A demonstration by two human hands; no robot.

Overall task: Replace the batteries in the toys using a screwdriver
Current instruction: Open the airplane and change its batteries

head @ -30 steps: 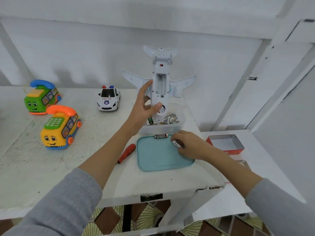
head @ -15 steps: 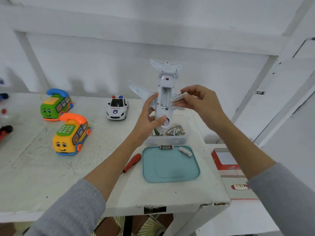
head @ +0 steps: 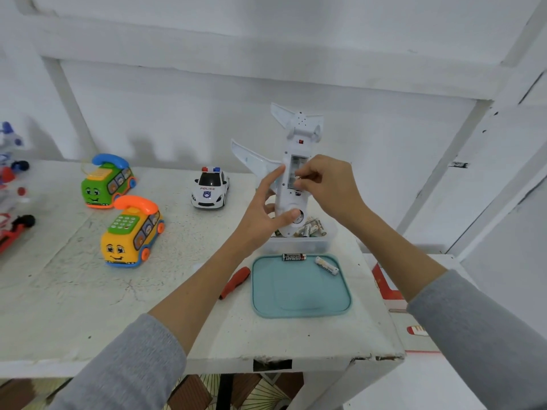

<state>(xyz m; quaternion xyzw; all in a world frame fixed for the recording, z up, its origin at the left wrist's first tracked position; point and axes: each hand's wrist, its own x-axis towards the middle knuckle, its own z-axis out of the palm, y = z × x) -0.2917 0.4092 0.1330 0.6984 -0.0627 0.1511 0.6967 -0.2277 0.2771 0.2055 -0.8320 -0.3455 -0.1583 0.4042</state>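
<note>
The toy plane (head: 291, 184) stands nose-down over the battery box (head: 299, 242), looking light and stiff with thin wings, so the left hand (head: 263, 214) grips its body while the right hand (head: 327, 184) pinches a battery (head: 297, 181) into its open slot.

White table (head: 74, 306): toy phones, police car (head: 209, 189), screwdriver (head: 235, 282), teal tray (head: 300, 309).

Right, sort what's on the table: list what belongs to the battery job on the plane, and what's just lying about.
In use:
plane, held upright by left hand
right hand, fingers at the open battery bay
two batteries on teal tray
tub of batteries
screwdriver

Lying about:
police car
green phone bus
yellow phone bus
red tin
</note>
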